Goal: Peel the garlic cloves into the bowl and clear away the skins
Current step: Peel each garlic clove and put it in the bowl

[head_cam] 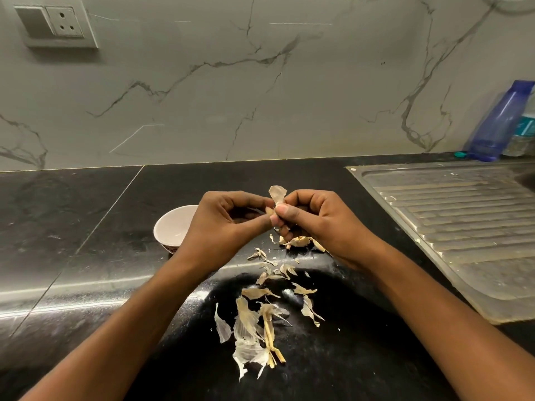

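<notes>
Both hands meet above the black counter and pinch one garlic clove (271,213) between their fingertips. My left hand (223,224) holds it from the left, my right hand (312,218) from the right. A flap of papery skin (277,194) sticks up from the clove. A small white bowl (170,227) stands just left of my left hand, partly hidden by it; its visible inside looks empty. More garlic pieces (299,241) lie under my right hand. Several loose skins (260,319) are scattered on the counter in front of me.
A steel sink drainboard (451,227) fills the right side of the counter. A blue bottle (500,123) and a clear bottle (521,137) stand at the back right against the marble wall. A wall socket (58,23) sits at the upper left.
</notes>
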A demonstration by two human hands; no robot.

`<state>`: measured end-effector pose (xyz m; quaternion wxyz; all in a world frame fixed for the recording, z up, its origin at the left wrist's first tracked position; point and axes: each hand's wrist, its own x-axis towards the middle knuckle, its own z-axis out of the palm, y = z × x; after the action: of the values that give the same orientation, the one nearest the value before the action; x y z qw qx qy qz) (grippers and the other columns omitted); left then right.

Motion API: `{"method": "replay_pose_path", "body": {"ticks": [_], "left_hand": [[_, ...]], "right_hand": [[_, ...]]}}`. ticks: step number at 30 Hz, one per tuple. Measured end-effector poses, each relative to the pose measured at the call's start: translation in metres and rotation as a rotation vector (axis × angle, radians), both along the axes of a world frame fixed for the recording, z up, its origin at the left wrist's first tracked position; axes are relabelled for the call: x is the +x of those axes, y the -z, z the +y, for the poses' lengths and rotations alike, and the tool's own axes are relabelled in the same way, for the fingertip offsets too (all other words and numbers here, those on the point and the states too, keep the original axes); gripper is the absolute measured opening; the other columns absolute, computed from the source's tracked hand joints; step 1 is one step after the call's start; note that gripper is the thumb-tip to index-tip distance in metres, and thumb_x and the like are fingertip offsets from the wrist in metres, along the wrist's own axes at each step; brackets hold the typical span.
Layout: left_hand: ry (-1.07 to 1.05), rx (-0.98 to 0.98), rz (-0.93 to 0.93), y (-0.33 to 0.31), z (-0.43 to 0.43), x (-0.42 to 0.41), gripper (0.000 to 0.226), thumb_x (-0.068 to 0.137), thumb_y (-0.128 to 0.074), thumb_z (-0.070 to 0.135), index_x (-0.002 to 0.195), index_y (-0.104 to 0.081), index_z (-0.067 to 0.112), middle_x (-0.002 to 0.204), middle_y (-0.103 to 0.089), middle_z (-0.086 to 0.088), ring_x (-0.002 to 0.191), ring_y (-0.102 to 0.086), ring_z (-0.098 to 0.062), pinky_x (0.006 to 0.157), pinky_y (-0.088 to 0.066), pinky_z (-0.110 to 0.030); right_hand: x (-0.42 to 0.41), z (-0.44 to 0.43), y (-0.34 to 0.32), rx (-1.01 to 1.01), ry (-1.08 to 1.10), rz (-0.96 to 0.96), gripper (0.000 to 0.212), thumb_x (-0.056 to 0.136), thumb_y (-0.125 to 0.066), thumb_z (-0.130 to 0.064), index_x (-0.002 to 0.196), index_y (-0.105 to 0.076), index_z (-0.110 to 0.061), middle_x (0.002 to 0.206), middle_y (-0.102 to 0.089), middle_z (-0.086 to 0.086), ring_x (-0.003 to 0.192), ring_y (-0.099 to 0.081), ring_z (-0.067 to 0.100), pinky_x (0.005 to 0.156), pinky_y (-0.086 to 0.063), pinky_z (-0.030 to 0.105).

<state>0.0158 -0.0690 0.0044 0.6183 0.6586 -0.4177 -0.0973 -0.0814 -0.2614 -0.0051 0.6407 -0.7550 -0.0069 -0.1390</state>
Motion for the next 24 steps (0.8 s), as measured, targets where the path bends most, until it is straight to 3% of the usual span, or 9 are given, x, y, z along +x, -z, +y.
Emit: {"method": "replay_pose_path", "body": {"ticks": [3, 6, 12, 24], "left_hand": [[0.028, 0.005, 0.089, 0.001, -0.001, 0.000, 0.027, 0.087, -0.079, 0.005, 0.114, -0.077, 0.002, 0.100, -0.081, -0.012, 0.097, -0.079, -0.028, 0.087, -0.063, -0.032], [0.051, -0.085, 0.321, -0.003, 0.000, 0.002, 0.031, 0.082, -0.077, 0.004, 0.112, -0.075, -0.004, 0.103, -0.078, -0.022, 0.096, -0.077, -0.031, 0.084, -0.064, -0.030], [0.097, -0.277, 0.666, -0.012, 0.001, 0.005, 0.035, 0.079, -0.070, -0.001, 0.114, -0.072, -0.007, 0.110, -0.076, -0.026, 0.094, -0.078, -0.026, 0.080, -0.064, -0.026], [0.058, -0.302, 0.799, -0.013, -0.001, 0.005, 0.029, 0.078, -0.071, 0.005, 0.106, -0.074, -0.003, 0.093, -0.078, -0.016, 0.078, -0.077, -0.015, 0.067, -0.060, -0.016]], "right_hand": [[-0.001, 0.000, -0.001, -0.031, -0.001, 0.003, 0.018, 0.105, -0.062, -0.016, 0.108, -0.071, 0.000, 0.095, -0.074, 0.020, 0.080, -0.068, 0.021, 0.078, -0.061, 0.032], [-0.002, 0.001, -0.004, 0.044, -0.008, 0.001, 0.016, 0.106, -0.059, -0.013, 0.105, -0.070, -0.002, 0.090, -0.072, 0.010, 0.077, -0.067, 0.018, 0.076, -0.060, 0.029], [-0.004, -0.002, -0.012, 0.112, 0.066, -0.034, 0.015, 0.104, -0.062, -0.010, 0.093, -0.071, -0.006, 0.086, -0.069, 0.013, 0.071, -0.064, 0.018, 0.069, -0.057, 0.030], [-0.005, -0.003, -0.014, 0.096, 0.118, -0.032, 0.027, 0.103, -0.057, -0.003, 0.079, -0.068, -0.009, 0.076, -0.066, 0.013, 0.064, -0.058, 0.018, 0.063, -0.055, 0.031]]}}
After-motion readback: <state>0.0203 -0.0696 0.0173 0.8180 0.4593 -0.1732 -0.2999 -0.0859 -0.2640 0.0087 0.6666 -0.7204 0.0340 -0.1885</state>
